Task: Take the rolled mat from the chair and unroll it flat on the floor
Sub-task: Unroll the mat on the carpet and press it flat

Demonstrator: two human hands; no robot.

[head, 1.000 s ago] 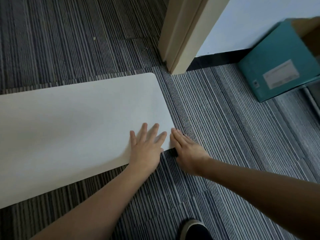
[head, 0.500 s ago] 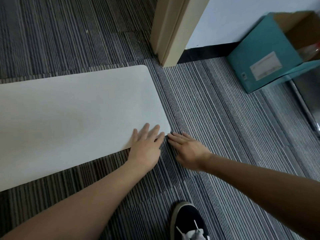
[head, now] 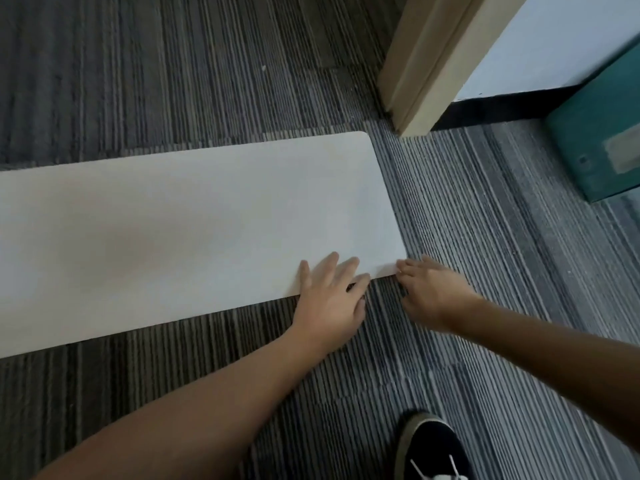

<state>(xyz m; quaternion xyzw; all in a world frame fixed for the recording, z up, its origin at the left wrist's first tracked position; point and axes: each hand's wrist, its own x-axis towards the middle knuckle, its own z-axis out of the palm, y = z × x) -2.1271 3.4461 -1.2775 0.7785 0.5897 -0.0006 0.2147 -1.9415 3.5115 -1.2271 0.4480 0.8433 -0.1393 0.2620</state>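
Left hand [head: 329, 299] pressed open-palmed on the white mat [head: 194, 223], right hand [head: 429, 289] pinching its near corner; final flattening likely remained

No text can be read anywhere. The teal cardboard box [head: 595, 147] by the wall carries a pale label [head: 623, 154] and a small dark mark beside it, both too blurred to make out.
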